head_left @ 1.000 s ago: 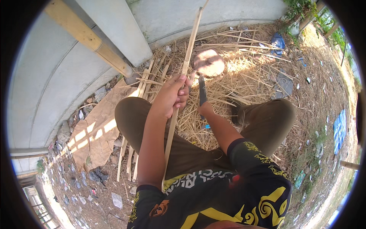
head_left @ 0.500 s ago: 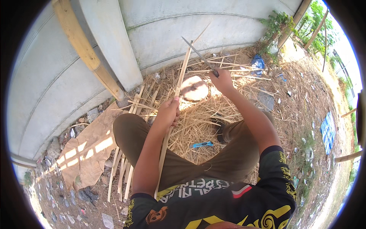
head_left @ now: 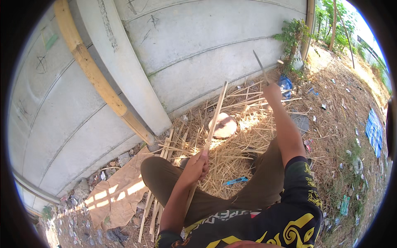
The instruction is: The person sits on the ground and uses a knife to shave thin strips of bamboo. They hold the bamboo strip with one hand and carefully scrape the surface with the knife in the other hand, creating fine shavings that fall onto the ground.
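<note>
My left hand (head_left: pixel 197 167) is closed around a long, thin bamboo strip (head_left: pixel 217 112). The strip slants up and away from me, and its lower end passes beneath my left forearm. Farther off to the right, my right hand (head_left: pixel 271 93) grips a knife by its handle, which the fingers mostly hide. Its long narrow blade (head_left: pixel 260 63) points up toward the wall, apart from the strip. Just right of the strip sits a round wooden block (head_left: pixel 223 125) among pale bamboo shavings (head_left: pixel 225 159). A small pale chip (head_left: pixel 280 62) shows near the blade.
A light blue utility knife (head_left: pixel 235 181) lies on the shavings between my legs. Split bamboo strips (head_left: pixel 154 213) lie by my left knee, beside flattened cardboard (head_left: pixel 120 198). Ahead stands a grey concrete wall (head_left: pixel 206 45) with a bamboo pole (head_left: pixel 97 78) leaning on it.
The knife has swung right, from crossing the strip's far end to well clear of it. A thin sliver at that end is gone. The whole view has shifted.
</note>
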### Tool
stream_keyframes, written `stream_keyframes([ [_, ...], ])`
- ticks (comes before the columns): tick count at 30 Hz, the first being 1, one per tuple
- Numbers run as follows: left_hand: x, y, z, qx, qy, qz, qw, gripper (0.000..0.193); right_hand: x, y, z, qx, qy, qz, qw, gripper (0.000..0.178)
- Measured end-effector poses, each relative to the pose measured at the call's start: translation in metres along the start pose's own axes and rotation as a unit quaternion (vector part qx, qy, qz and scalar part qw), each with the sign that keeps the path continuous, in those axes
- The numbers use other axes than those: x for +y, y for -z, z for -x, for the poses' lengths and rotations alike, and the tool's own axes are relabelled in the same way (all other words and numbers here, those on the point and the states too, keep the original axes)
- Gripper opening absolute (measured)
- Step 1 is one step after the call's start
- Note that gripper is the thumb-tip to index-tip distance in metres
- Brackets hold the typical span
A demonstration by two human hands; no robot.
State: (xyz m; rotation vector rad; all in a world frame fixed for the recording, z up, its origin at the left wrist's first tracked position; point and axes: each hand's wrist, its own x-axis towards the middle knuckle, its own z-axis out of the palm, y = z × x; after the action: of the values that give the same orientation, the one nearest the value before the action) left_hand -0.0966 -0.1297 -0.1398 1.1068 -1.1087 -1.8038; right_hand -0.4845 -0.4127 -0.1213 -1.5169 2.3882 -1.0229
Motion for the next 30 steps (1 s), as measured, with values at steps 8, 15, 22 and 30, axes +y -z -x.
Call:
stream_keyframes([
  [8, 0.007, 0.010, -0.014, 0.012, 0.015, 0.062, 0.998, 0.034, -0.084, 0.025, 0.126, -0.091, 0.256, -0.106, 0.956, 0.034],
  [15, 0.014, 0.010, -0.019, 0.042, 0.001, -0.006, 0.999, 0.033, -0.026, -0.038, 0.135, -0.218, 0.167, -0.079, 0.958, 0.041],
  [22, 0.001, 0.018, -0.032, 0.060, 0.021, -0.002, 0.998, 0.032, 0.017, -0.128, 0.175, -0.477, -0.060, -0.069, 0.874, 0.033],
  [30, 0.011, 0.014, -0.032, 0.052, 0.041, 0.018, 0.998, 0.033, 0.099, -0.244, 0.305, -0.129, 0.158, 0.319, 0.925, 0.033],
])
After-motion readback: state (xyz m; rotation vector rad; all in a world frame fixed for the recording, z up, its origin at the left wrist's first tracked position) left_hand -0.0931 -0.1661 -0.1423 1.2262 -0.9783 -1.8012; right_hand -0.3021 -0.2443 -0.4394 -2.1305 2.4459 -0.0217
